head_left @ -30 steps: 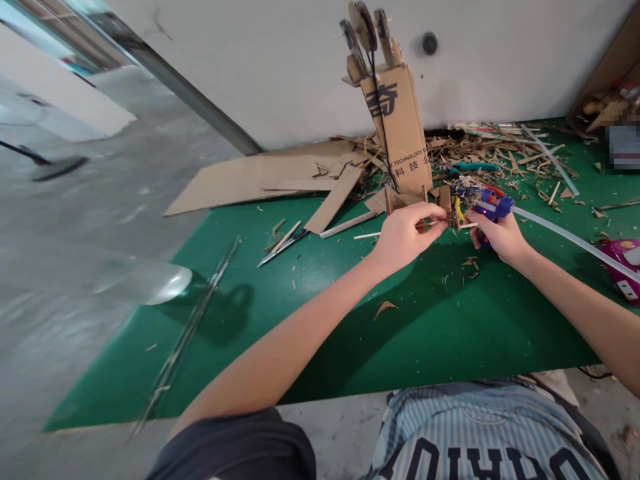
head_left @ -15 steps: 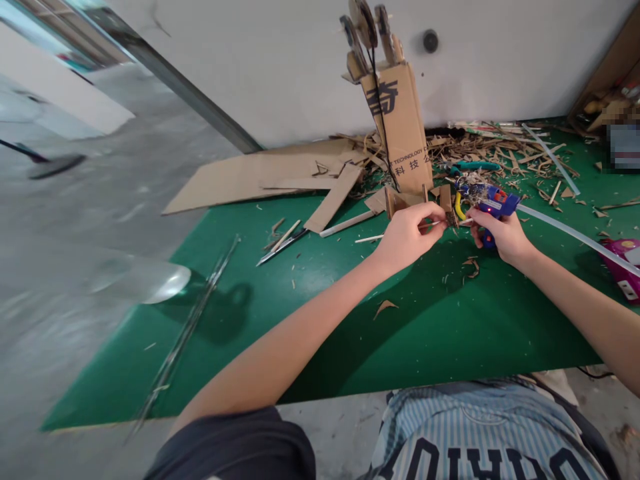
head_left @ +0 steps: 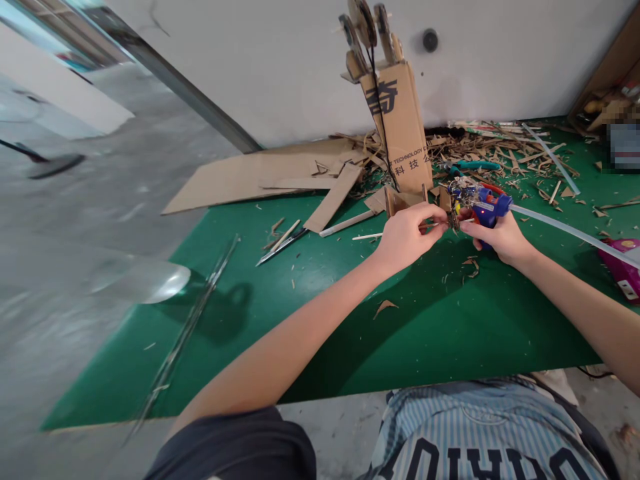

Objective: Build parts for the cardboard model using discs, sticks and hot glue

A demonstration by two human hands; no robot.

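My left hand pinches a thin wooden stick that runs through its fingers towards a small cardboard piece. Right of that piece, my right hand is closed around a blue hot glue gun with a small red light. Its front end is tangled with glue strands and sits close by the small cardboard piece; the nozzle tip is hard to make out. A clear glue stick trails from the gun's back. Behind my hands stands a cardboard structure with round discs on top and a black cord.
Cardboard scraps pile along the wall, near teal-handled pliers. Cardboard sheets and an open blade lie left. A bundle of clear thin sticks and a clear bottle are further left on the green table. A magenta object lies right.
My right hand and the glue gun have shifted slightly left, closer to the small cardboard piece. The wooden stick has slid slightly left; my left hand has barely moved.
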